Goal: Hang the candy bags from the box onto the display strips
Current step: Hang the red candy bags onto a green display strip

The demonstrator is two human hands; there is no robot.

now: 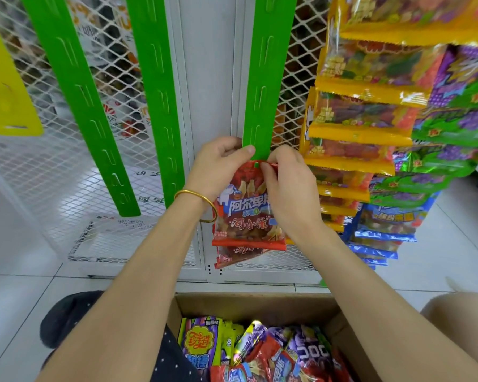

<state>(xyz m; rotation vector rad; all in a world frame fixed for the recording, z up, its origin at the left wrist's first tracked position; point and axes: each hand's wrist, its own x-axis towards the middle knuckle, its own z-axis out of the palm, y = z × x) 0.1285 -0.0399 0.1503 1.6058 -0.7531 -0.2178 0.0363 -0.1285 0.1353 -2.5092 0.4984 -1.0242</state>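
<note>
- I am in the hooking step: a red candy bag (246, 213) is held up against the lower end of the right-hand green display strip (268, 78), its top header right at a tab of the strip.
- My left hand (218, 164) grips the strip's lower end, thumb laid across its front, bracing it.
- My right hand (287, 183) pinches the bag's top edge, fingertips beside the hang hole, where a bit of green tab seems to show through.
- The bag hangs upright, long axis vertical, printed face toward me, header up and bottom seal down. A second red bag peeks out behind and below it, tilted.
- Next move, as I judge it: push the header fully down over the tab, then let go with both hands and check that it stays put.
- The cardboard box (260, 301) sits on the floor below my arms, holding more bags in mixed colours.
- Two other green strips to the left carry nothing; the strips at right are full of yellow, green and blue bags.
</note>
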